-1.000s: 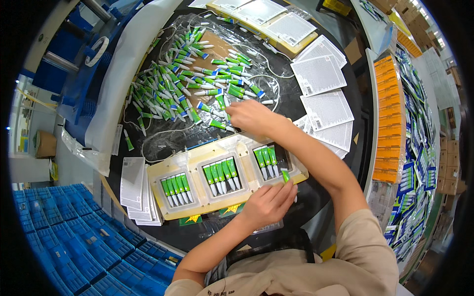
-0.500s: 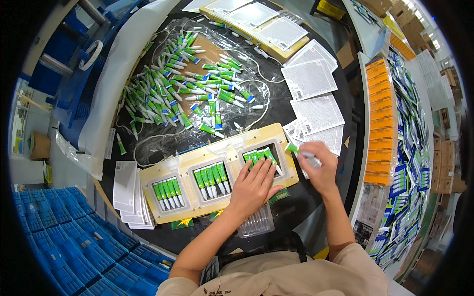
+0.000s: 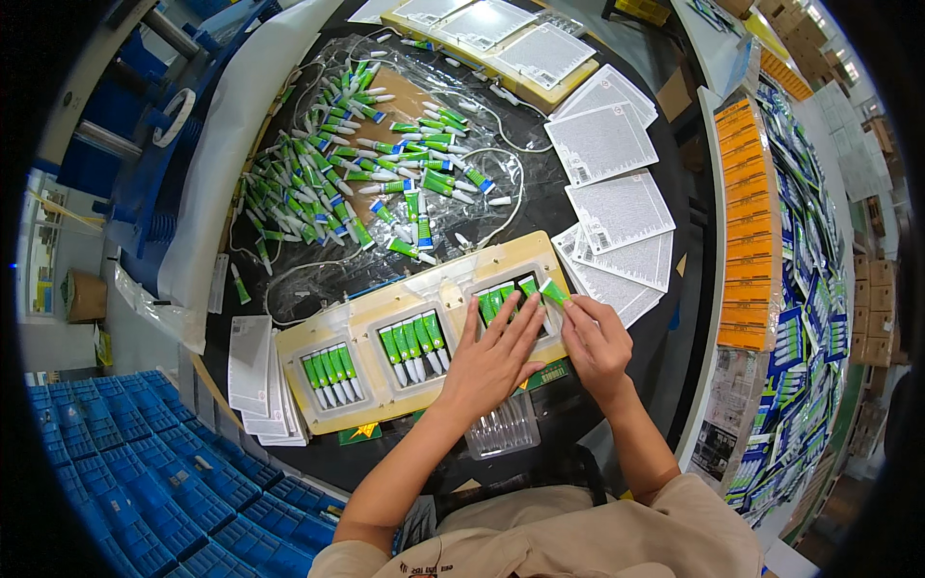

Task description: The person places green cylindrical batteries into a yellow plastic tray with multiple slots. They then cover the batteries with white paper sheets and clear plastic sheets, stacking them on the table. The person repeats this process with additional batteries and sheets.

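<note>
Fingers of the R hand [image 3: 597, 349] pinch a slim green-and-white tube [image 3: 552, 290] at the R end of the yellow three-window frame [image 3: 453, 301]; L hand [image 3: 487, 371] flat, fingers spread over that window's tubes [image 3: 493, 297]. L + mid windows look full; R one's apparently unfinished, tho exact count's hidden.

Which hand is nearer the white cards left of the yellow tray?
Left. The left hand lies over tubes in the tray, right of the cards; the right hand, holding another tube at the tray's right end, is farther right.
</note>
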`<state>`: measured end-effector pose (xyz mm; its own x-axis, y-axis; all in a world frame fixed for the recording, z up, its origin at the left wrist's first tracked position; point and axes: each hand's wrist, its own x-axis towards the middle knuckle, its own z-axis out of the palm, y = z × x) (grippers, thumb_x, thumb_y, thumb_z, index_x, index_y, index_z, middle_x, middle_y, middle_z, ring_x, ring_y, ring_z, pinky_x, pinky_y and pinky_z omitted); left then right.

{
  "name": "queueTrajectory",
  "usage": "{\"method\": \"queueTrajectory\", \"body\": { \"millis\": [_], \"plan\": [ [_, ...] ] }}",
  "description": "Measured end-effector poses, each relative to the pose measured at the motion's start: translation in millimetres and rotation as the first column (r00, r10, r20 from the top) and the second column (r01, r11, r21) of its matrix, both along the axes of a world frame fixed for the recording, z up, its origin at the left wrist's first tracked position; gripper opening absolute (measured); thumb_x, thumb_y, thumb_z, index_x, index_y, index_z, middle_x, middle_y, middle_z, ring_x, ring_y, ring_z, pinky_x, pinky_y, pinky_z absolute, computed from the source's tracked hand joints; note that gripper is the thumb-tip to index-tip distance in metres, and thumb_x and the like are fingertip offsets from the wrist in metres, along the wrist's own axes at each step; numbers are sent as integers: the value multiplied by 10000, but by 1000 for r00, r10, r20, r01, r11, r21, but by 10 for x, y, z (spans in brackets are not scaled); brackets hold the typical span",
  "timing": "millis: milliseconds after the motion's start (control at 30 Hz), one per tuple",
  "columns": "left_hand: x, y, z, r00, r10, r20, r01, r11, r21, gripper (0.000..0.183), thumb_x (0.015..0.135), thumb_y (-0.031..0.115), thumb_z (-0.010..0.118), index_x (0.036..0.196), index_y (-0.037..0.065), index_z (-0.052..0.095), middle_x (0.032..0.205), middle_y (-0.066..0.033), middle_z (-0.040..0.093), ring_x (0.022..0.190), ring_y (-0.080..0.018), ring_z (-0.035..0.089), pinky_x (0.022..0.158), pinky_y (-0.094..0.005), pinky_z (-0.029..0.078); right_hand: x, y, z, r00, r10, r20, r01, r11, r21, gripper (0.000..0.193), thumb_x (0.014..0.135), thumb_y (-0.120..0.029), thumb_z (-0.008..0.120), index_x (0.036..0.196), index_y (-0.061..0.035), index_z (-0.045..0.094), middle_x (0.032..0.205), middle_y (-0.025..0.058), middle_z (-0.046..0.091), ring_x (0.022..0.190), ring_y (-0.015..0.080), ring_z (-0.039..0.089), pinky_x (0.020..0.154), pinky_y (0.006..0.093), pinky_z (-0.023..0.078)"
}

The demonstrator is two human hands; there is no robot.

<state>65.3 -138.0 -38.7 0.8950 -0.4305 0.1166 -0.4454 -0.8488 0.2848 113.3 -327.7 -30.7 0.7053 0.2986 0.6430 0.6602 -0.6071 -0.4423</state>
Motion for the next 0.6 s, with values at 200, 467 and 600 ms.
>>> {"method": "queueTrajectory", "body": {
  "millis": [200, 467, 600],
  "plan": [
    [-24, 32, 19, 999, 30, -27, -30, 999, 31, 808, 933, 535, 623, 1519, 18, 421, 1624, -98, 371, 1521, -258, 312, 1236, -608, 174, -1, 25, 1, 996, 54, -66, -57, 998, -35, 301, 776, 67, 749, 1075, 57, 710, 1024, 175, 692, 837, 320, 687, 702, 379, 565],
    [-142, 77, -8, 997, 67, -38, -64, 996, 61, 825, 926, 556, 614, 1508, 1, 432, 1622, -122, 367, 1521, -263, 310, 1237, -603, 161, -94, 270, -145, 988, 52, -144, -71, 989, -130, 275, 789, 30, 756, 1061, 47, 715, 1054, 152, 676, 829, 311, 632, 747, 403, 525],
    [-138, 81, -21, 996, 78, -53, -76, 996, 39, 824, 930, 554, 607, 1521, 12, 418, 1630, -107, 357, 1530, -257, 290, 1238, -604, 156, -125, 247, -103, 972, 48, -230, -82, 986, -145, 294, 836, -2, 721, 1126, 41, 700, 1170, 158, 667, 993, 337, 623, 883, 440, 505]
  ]
}}
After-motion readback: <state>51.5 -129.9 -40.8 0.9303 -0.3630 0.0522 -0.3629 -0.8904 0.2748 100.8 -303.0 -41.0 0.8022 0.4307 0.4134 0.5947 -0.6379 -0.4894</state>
